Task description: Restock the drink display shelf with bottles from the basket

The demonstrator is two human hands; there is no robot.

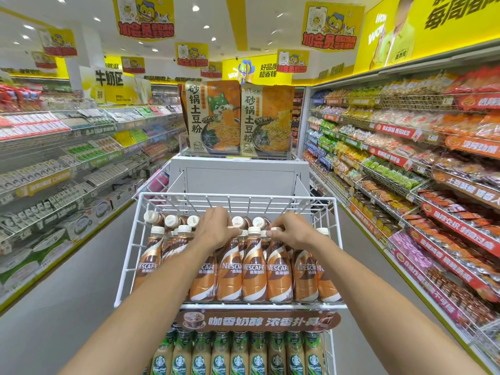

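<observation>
A white wire display shelf (127,247) in front of me holds several brown Nescafe coffee bottles (254,269) with white caps, upright in front and lying down at the back. My left hand (216,226) reaches over the middle rows, fingers curled over bottle caps. My right hand (290,230) is just right of it, with fingers pinching the white cap of a Nescafe bottle (278,269). Whether the left hand grips a bottle is hidden. No basket is in view.
Below the wire shelf, a row of green Starbucks bottles (238,353) stands under a brown sign (257,320). Behind the shelf is a white stand (238,177) topped with noodle packs (235,117). Stocked store shelves line both sides; grey floor aisles run left and right.
</observation>
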